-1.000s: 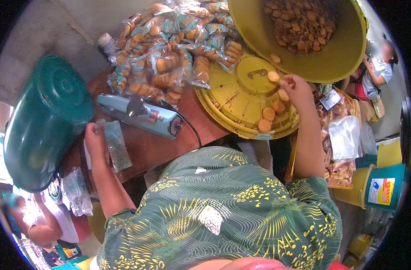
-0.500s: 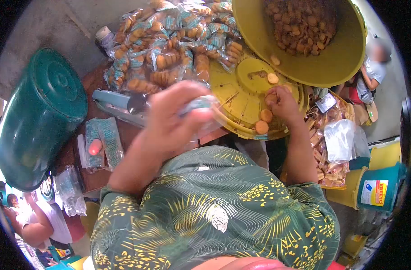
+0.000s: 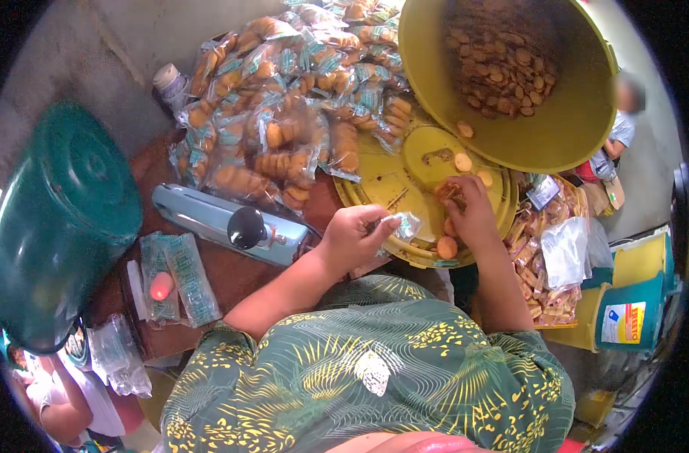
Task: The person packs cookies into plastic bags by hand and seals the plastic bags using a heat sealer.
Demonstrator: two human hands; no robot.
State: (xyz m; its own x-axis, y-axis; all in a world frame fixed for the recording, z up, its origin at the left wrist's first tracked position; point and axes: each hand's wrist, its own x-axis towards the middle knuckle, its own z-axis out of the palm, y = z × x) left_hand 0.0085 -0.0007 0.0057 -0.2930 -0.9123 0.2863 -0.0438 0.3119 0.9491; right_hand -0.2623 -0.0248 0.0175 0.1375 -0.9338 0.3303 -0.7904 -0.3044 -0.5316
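My left hand (image 3: 357, 238) pinches a small clear plastic bag (image 3: 407, 224) with teal print, over the front edge of a yellow lid (image 3: 359, 170). Beside it, my right hand (image 3: 474, 211) has its fingers closed around round brown biscuits (image 3: 445, 190); how many is hidden. A loose biscuit (image 3: 447, 247) lies on the lid below that hand, and a paler biscuit (image 3: 462, 161) lies above it. Behind the lid, a tilted yellow bucket (image 3: 586, 113) holds many more biscuits.
Filled biscuit packets (image 3: 284, 136) are heaped at the back left. A long blue-grey device (image 3: 201, 219) with a black knob and flat printed bags (image 3: 190, 275) lie on the brown table. A green lidded bin (image 3: 58, 226) stands left, a crate of wrapped snacks (image 3: 537, 264) right.
My left hand has come down and right with the bag, to beside the right hand. My right hand stays over the lid with biscuits. The view has shifted slightly.
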